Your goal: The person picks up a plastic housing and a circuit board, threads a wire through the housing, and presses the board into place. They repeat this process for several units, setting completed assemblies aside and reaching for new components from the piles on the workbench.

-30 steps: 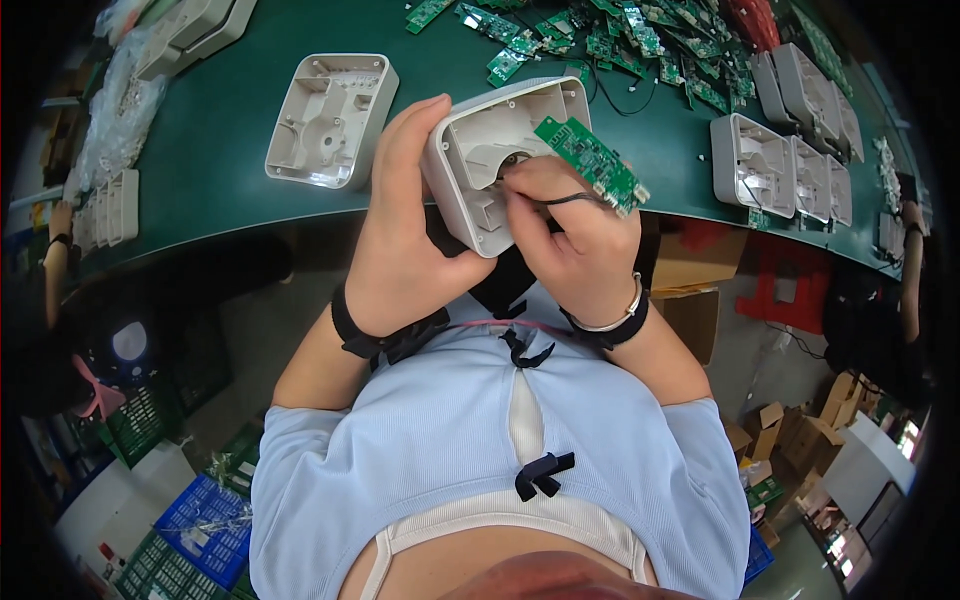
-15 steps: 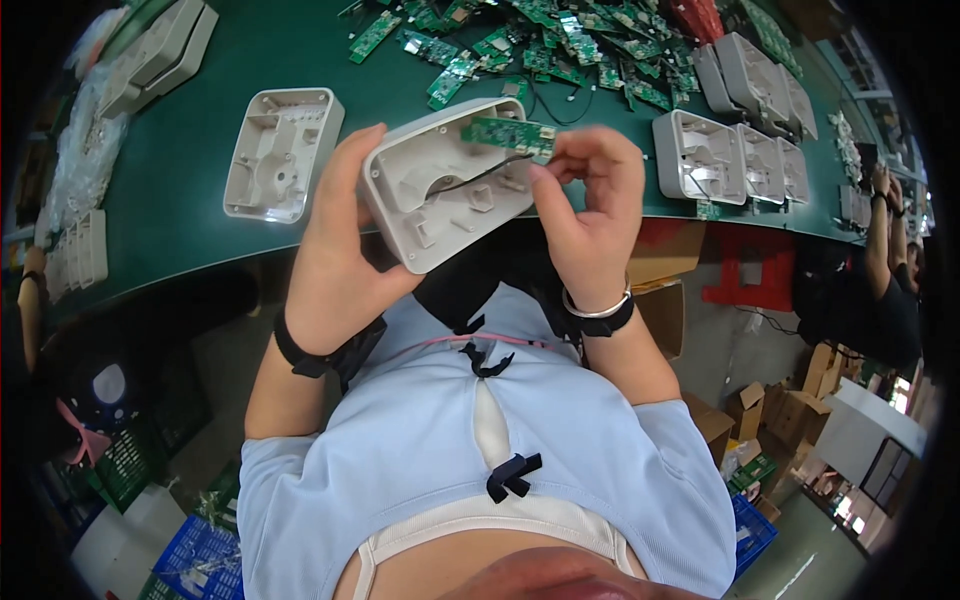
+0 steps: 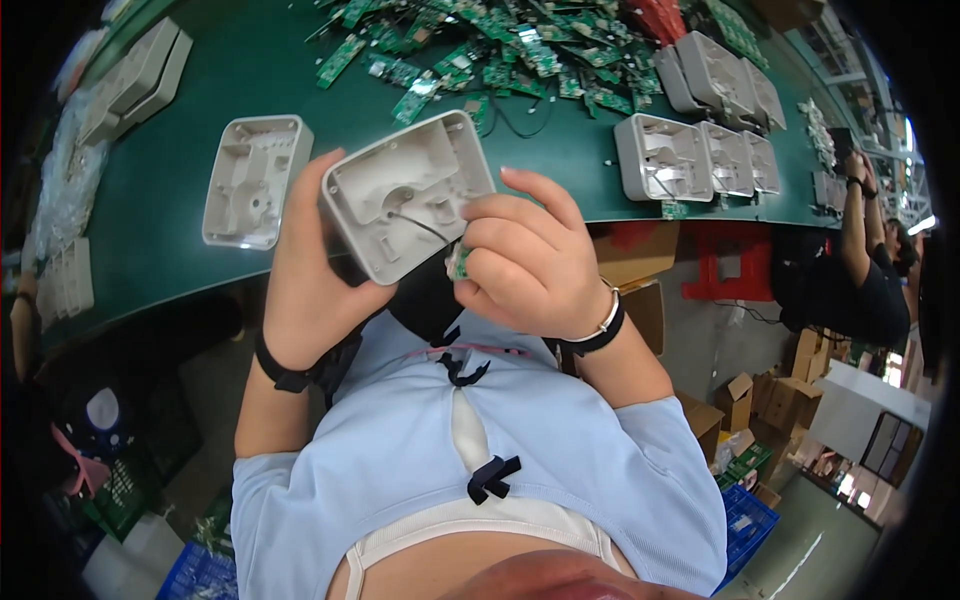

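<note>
My left hand (image 3: 312,280) grips a light grey plastic housing (image 3: 375,165) by its left side, thumb at the lower corner, the hollow inside facing up toward me. A thin black cable (image 3: 425,229) runs from a round hole in the housing floor out over the lower right rim. At its end is a small green circuit board (image 3: 459,262), mostly covered by my right hand (image 3: 530,260). Those fingers are curled around the board just beside the housing's right wall.
An open housing half (image 3: 258,180) lies left on the green table (image 3: 400,40). Loose circuit boards (image 3: 500,50) are heaped at the back. Several housings (image 3: 665,160) stand in a row at right. Stacked shells (image 3: 150,70) sit far left. Another person (image 3: 850,230) works at far right.
My right hand has brought the circuit board from above the housing's far side down to its lower right edge, and the fingers have turned over it. The housing is tilted differently.
</note>
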